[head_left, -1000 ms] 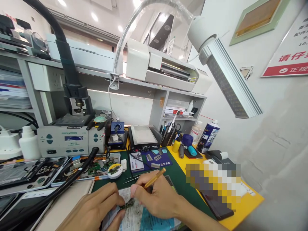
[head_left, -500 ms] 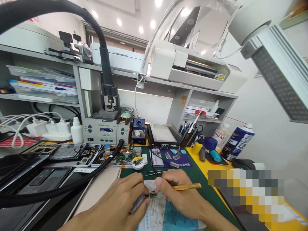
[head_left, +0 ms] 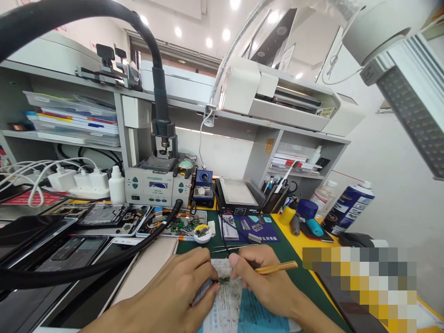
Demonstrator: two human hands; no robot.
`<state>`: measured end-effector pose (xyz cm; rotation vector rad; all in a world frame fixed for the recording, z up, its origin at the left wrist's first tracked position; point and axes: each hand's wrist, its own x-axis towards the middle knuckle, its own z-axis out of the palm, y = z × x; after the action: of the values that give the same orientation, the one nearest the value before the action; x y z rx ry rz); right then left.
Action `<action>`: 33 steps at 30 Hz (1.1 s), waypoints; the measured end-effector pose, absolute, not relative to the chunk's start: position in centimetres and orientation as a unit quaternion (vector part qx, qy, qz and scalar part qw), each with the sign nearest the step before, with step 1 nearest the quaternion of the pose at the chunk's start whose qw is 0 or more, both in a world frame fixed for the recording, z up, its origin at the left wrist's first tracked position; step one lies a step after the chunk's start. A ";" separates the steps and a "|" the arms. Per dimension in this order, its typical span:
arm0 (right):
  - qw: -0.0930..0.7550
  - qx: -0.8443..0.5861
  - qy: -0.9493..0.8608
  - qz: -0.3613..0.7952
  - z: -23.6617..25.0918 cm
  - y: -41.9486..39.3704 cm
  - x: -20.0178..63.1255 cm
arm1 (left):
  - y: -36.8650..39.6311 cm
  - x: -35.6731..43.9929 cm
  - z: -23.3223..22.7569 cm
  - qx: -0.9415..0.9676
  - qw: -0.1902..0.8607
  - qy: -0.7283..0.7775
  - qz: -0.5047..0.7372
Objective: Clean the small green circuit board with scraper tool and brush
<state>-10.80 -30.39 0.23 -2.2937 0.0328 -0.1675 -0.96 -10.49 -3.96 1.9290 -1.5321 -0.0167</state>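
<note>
My left hand (head_left: 182,289) pinches a small circuit board (head_left: 225,280) between thumb and fingers, close above a white and blue printed sheet (head_left: 227,307). A slim tool with a gold handle (head_left: 280,267) is gripped like a pen in my right hand (head_left: 267,280). The tool's tip is at the board's right side, too small to make out. Behind my hands, metal tweezers (head_left: 222,250) lie on the green mat (head_left: 305,273). Just beyond them stands a small round tub (head_left: 202,234) with tiny parts on its lid.
Phones and phone housings (head_left: 79,259) cover the left side, crossed by a thick black hose (head_left: 114,266). A hot-air station (head_left: 154,185), a heating plate (head_left: 239,194) and a tray of boards (head_left: 183,224) stand behind. A spray can (head_left: 348,208) is on the right.
The whole view has shifted slightly, so the surroundings appear farther right. Both hands keep their grips, with the tool still beside the board.
</note>
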 end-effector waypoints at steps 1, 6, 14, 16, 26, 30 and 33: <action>0.410 -0.910 0.012 -0.065 0.2 -30.4 -10.8 | -10.5 -1.0 -3.9 0.739 0.332 -0.586 -0.006; 0.410 -0.910 0.008 -0.065 0.2 -30.4 -10.7 | -10.5 -1.0 -4.0 0.741 0.328 -0.586 -0.014; 0.409 -0.910 0.010 -0.061 0.2 -30.4 -10.7 | -10.5 -1.0 -4.1 0.738 0.335 -0.585 -0.011; 0.402 -0.913 0.018 -0.067 0.2 -30.4 -10.6 | -10.4 -1.0 -4.1 0.735 0.337 -0.588 -0.007; 0.394 -0.916 0.034 -0.063 0.1 -30.4 -10.7 | -10.4 -1.0 -4.1 0.735 0.339 -0.587 0.000; 0.408 -0.911 0.029 -0.059 0.1 -30.4 -10.6 | -10.4 -1.0 -4.1 0.735 0.337 -0.589 0.003; 0.402 -0.914 0.023 -0.049 0.1 -30.4 -10.5 | -10.4 -1.0 -4.1 0.731 0.340 -0.592 0.001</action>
<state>-10.51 -30.39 0.10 -2.3095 0.0587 -0.1244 -0.97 -10.44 -4.08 1.9023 -1.5412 0.0033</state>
